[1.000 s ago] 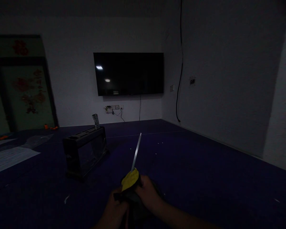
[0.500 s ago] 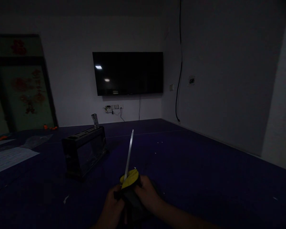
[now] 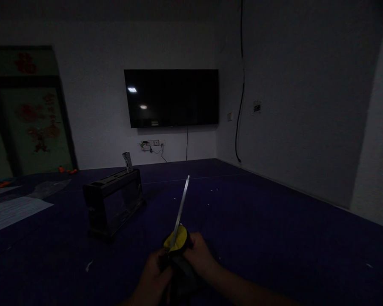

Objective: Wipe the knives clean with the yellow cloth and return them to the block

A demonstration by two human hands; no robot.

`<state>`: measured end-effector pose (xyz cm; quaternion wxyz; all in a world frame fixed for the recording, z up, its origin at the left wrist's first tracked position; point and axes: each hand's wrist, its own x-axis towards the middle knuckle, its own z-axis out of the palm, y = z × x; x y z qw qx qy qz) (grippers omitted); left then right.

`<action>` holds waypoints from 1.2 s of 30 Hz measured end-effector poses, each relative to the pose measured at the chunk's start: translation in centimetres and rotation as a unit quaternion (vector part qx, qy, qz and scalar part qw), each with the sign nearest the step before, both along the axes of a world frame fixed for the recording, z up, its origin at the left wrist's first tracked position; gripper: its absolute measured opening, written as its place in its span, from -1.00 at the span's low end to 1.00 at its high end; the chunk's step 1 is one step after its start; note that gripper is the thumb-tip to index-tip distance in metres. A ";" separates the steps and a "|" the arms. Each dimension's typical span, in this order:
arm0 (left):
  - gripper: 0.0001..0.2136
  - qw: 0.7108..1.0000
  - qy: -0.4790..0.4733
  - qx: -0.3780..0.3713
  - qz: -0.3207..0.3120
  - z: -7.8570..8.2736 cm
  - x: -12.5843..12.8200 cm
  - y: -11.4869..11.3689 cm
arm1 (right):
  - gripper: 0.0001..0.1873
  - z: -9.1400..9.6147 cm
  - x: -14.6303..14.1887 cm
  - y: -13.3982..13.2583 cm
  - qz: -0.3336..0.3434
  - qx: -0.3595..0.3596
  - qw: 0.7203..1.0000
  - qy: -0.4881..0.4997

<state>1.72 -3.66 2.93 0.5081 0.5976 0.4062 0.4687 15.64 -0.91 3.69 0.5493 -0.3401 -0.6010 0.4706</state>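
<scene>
At the bottom centre, both hands hold a dark pouch-like thing (image 3: 183, 272) whose mouth shows a yellow lining (image 3: 180, 239). A thin, straight metal rod (image 3: 182, 203) sticks up out of the yellow mouth, leaning right, with a narrower tip. My left hand (image 3: 155, 272) is closed on the pouch's left side, close to the rod's base. Gripping the right edge of the mouth is my right hand (image 3: 199, 255), thumb on the near side. The rod's lower end is hidden inside, and the pouch's body is too dark to make out well.
A black box-like frame (image 3: 97, 204) with a slotted top stands on the dark blue surface (image 3: 258, 238), left of my hands; a patterned upright piece (image 3: 127, 162) pokes from it. Printed paper (image 3: 15, 212) lies far left. Small white scraps are scattered about. A television (image 3: 172, 97) hangs on the wall.
The rod's tip has swung to the right, and the yellow mouth has shifted slightly right and turned more towards me. Both hands keep their hold.
</scene>
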 end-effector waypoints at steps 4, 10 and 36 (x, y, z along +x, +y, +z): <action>-0.52 0.999 0.018 0.018 -0.031 1.2 0.2 -0.4 | -0.65 -0.2 -0.1 0.3 0.006 0.009 1.000 0.000; -0.54 1.000 0.014 0.024 -0.014 0.6 -0.1 -0.3 | -0.65 -0.2 -0.1 0.3 0.015 0.016 1.000 -0.010; -0.61 0.730 0.436 0.147 0.505 22.1 -17.2 2.0 | -0.82 -0.9 0.6 0.5 0.089 0.054 0.971 -0.214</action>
